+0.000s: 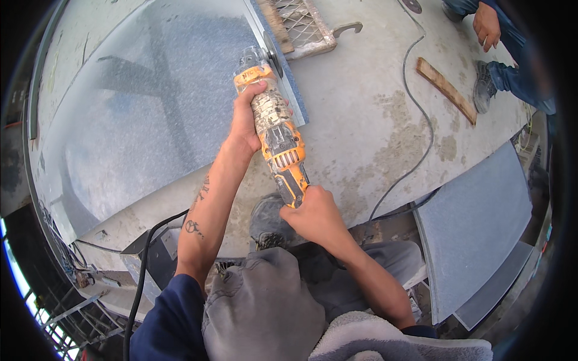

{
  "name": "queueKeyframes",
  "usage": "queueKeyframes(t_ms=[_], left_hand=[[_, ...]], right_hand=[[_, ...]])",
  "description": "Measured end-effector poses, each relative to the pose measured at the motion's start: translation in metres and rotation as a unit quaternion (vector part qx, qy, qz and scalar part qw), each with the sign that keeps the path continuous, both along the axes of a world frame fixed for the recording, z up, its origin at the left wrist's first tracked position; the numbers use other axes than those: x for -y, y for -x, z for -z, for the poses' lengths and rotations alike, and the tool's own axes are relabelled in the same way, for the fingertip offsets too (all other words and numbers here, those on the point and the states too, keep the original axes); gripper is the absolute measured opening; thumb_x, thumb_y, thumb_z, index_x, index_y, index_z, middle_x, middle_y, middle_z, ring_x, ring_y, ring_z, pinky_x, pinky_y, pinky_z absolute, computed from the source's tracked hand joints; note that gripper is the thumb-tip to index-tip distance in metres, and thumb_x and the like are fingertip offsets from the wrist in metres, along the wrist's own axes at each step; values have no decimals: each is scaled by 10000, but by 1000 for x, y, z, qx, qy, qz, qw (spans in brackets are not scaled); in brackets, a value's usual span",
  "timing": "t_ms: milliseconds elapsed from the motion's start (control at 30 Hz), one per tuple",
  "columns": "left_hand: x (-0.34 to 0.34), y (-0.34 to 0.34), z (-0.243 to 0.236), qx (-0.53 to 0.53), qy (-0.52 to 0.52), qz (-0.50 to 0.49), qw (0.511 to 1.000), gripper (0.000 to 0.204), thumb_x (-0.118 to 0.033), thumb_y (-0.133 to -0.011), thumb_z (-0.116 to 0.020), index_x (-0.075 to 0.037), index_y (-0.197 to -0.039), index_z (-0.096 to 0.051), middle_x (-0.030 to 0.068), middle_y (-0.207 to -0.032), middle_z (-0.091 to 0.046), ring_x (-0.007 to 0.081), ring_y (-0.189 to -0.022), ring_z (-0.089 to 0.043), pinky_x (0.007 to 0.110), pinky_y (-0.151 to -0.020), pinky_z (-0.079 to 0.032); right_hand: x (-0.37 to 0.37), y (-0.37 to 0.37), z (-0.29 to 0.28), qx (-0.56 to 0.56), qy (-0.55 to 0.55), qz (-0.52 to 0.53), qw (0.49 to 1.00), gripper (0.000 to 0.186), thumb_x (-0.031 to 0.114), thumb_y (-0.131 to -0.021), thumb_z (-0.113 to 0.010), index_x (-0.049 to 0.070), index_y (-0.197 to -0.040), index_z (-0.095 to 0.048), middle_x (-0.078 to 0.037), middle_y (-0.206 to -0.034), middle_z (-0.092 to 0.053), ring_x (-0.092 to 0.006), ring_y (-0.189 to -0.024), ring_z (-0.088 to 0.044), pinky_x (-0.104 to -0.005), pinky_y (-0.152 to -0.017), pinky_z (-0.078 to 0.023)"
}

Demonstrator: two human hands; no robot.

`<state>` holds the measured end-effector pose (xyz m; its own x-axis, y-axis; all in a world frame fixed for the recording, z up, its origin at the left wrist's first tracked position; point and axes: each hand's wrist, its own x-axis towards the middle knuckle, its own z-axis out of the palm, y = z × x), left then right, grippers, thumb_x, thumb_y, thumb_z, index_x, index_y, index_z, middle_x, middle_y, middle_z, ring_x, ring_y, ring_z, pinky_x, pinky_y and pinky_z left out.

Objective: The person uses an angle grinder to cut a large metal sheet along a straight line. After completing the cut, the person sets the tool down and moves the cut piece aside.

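Left hand (pixel 244 117) wraps the grinder (pixel 281 143) up front — right hand (pixel 318 216) clasps its rear handle (pixel 290 185).

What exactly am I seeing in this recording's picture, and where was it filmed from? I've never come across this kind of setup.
There is no robot here, just a person's bare hands. The single picture comes from a wide fisheye camera on that person's head, looking down, so straight edges bend near the rim. The left hand grips the body of an orange-and-black angle grinder; the right hand holds its rear handle. Its disc is at the edge of a large grey sheet lying on a pale, stained surface. Also there are a mesh frame and a wooden strip. Another person's hand shows at upper right.
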<state>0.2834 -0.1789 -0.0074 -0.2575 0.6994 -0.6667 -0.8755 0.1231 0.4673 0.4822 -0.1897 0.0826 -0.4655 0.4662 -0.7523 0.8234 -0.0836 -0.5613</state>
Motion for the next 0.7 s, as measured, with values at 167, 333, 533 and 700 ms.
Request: queueKeyframes(t_ms=[167, 333, 533, 700], left_hand=[[13, -21, -3, -20, -2, -6, 1000, 600, -382, -860, -609, 23, -1272, -447, 192, -918, -645, 288, -769, -706, 409, -631, -628], [-1, -3, 0, -27, 0, 0, 1000, 618, -396, -864, -605, 31, -1281, -444, 195, -920, -646, 290, -770, -708, 407, -630, -628], [8, -12, 1, -29, -3, -4, 1000, 614, -399, -866, -603, 51, -1257, -454, 191, -910, -648, 286, -768, -709, 403, -621, -629], [12, -20, 0, -19, -16, -3, 1000, 583, -398, -871, -598, 42, -1231, -471, 185, -906, -652, 282, -759, -709, 394, -625, -629]], right_hand=[[12, -18, 6, 16, 3, -25, 1000, 292, 167, -722, -688, -86, -657, -559, -183, -547, -590, -278, -521, -641, -402, -529, -495], [2, -5, 22, -13, 18, 4, 1000, 259, 141, -732, -676, -70, -635, -560, -139, -529, -591, -215, -462, -612, -369, -488, -487], [6, -10, 11, 8, 27, 5, 1000, 316, 174, -721, -704, -122, -703, -595, -292, -654, -623, -429, -681, -677, -462, -614, -522], [13, -19, 12, 7, 23, 9, 1000, 302, 172, -714, -700, -109, -700, -592, -263, -640, -619, -395, -648, -664, -447, -613, -517]])
